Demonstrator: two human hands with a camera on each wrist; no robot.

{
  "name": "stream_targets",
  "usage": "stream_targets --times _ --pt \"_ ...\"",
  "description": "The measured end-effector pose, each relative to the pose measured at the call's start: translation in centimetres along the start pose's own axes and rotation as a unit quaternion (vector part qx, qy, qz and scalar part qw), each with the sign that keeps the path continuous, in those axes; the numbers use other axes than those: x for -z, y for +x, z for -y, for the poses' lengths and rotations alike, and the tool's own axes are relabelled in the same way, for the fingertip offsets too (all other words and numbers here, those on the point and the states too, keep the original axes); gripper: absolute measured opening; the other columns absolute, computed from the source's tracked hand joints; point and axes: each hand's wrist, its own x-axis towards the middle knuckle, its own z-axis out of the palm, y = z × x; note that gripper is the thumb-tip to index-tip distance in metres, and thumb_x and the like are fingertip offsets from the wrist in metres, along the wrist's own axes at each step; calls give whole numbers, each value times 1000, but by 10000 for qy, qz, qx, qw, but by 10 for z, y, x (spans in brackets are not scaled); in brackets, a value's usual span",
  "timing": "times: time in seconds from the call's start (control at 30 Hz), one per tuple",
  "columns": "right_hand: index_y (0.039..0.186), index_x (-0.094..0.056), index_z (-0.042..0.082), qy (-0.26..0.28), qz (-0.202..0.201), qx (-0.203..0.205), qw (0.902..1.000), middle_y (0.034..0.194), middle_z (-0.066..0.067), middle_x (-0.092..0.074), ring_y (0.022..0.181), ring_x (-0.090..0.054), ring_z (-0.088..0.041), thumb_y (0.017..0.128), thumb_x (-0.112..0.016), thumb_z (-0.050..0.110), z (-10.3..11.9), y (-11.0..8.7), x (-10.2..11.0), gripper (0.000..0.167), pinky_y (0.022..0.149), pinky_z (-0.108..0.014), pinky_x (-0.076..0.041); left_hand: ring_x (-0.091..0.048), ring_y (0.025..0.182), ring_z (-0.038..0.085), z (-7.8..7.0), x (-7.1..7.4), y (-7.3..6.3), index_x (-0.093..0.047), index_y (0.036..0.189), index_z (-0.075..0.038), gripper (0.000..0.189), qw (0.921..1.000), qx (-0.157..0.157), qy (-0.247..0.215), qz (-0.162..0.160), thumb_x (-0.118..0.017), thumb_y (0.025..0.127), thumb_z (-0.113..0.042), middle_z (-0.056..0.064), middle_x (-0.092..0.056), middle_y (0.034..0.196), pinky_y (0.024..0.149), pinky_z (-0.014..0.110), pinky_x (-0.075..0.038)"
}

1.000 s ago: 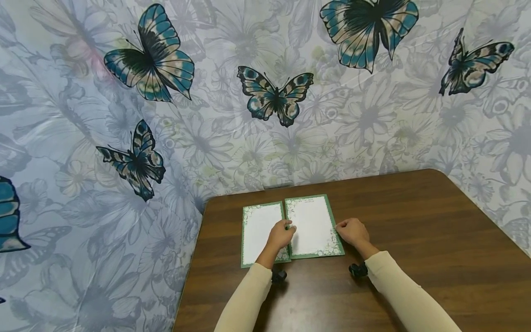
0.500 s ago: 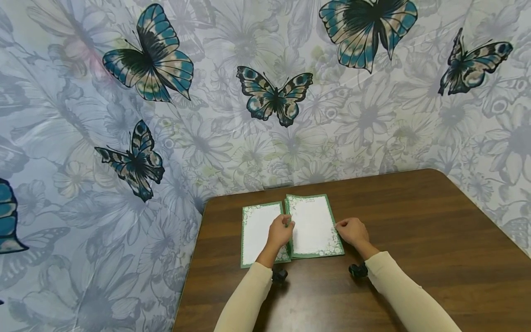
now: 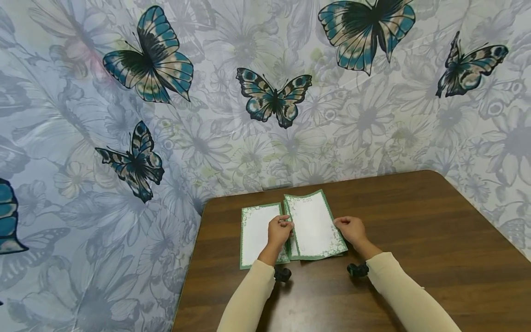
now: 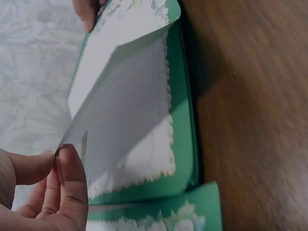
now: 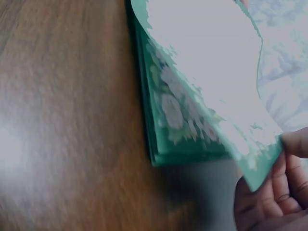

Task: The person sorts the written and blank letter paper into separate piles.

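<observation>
A sheet of white paper (image 3: 313, 223) with a green floral border is lifted slightly and bowed between the hands. My left hand (image 3: 279, 232) pinches its left edge between thumb and fingers. On the opposite side, my right hand (image 3: 351, 229) pinches the right edge. Below the raised sheet lies a stack of similar bordered paper (image 5: 171, 110), its layered green edges visible in the right wrist view. In the left wrist view, the underlying sheet (image 4: 154, 156) shows in the raised sheet's shadow. Another bordered sheet (image 3: 256, 235) lies flat left of the stack.
The brown wooden table (image 3: 419, 221) extends around the papers, widest to the right. Its far edge meets a butterfly-patterned wall covering (image 3: 265, 152). Dark wrist cameras (image 3: 283, 275) sit at both wrists, just above the table.
The top sheet has come up off the stack, first at its left edge, and now tilts with both edges raised. My right hand has shifted slightly away from me.
</observation>
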Motion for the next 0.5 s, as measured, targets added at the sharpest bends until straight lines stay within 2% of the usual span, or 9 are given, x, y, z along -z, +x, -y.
stream_targets --times 0.1,0.2,0.33,0.5 --pt "114 -69 -5 410 -27 -173 9990 114 -24 -68 100 -64 -30 97 -63 29 -2 1 8 38 72 -25 -51 -66 71 16 -4 -9 2 -66 120 -6 27 10000 26 -57 7 -67 93 -6 13 -68 102 67 31 -60" --pt "116 -68 -6 493 -133 -226 9984 115 -23 -68 97 -64 -25 97 -63 31 -6 1 20 42 70 -21 -50 -66 73 16 -9 -21 5 -67 117 -6 25 9999 24 -120 44 -68 92 -5 12 -68 100 67 32 -60" --pt "117 -67 -6 410 -252 -252 9985 116 -24 -68 95 -64 -22 98 -63 33 -12 0 41 44 69 -19 -49 -65 70 15 -16 -42 7 -68 114 -5 23 9997 25 -218 133 -69 91 -3 12 -69 96 67 35 -61" --pt "118 -67 -6 78 -472 -319 9983 118 -26 -66 99 -63 -29 99 -60 35 -20 -5 69 45 68 -20 -48 -65 66 15 -23 -73 7 -69 112 -5 22 9991 94 -322 242 -69 90 -2 9 -69 92 68 37 -62"
